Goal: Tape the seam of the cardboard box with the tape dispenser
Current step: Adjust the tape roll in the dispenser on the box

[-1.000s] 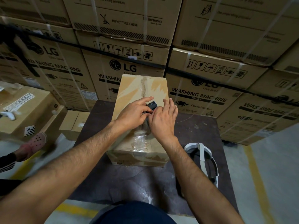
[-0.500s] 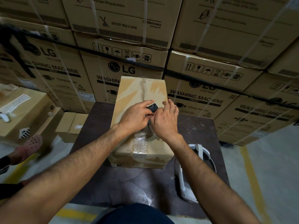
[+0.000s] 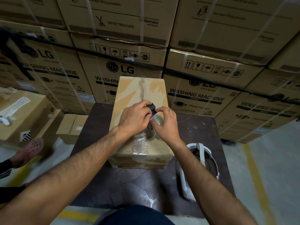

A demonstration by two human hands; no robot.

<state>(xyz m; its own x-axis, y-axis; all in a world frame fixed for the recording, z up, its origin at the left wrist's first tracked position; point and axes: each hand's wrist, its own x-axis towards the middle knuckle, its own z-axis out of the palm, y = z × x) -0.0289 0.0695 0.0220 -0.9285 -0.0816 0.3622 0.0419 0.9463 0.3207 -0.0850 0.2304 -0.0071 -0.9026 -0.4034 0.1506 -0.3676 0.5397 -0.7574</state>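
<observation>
A brown cardboard box (image 3: 129, 95) lies lengthwise on a dark table (image 3: 133, 181). Its top seam runs away from me. Crinkled clear tape (image 3: 140, 144) covers the near part of the seam. Both hands meet over the middle of the seam. My left hand (image 3: 134, 118) grips the black tape dispenser (image 3: 152, 108) from the left. My right hand (image 3: 165, 125) holds the clear tape roll (image 3: 156, 120) on the dispenser from the right. The far stretch of seam (image 3: 142, 89) shows a rough, torn strip.
A white headset with a strap (image 3: 200, 161) lies on the table right of the box. Stacked washing machine cartons (image 3: 211, 70) form a wall behind. Smaller cartons (image 3: 71, 127) sit at the left, with another person's foot in a pink clog (image 3: 30, 149) beside them.
My right hand has lifted its flat fingers off the box and curled around the tape roll. The left hand stays on the dispenser, which sits slightly farther along the seam.
</observation>
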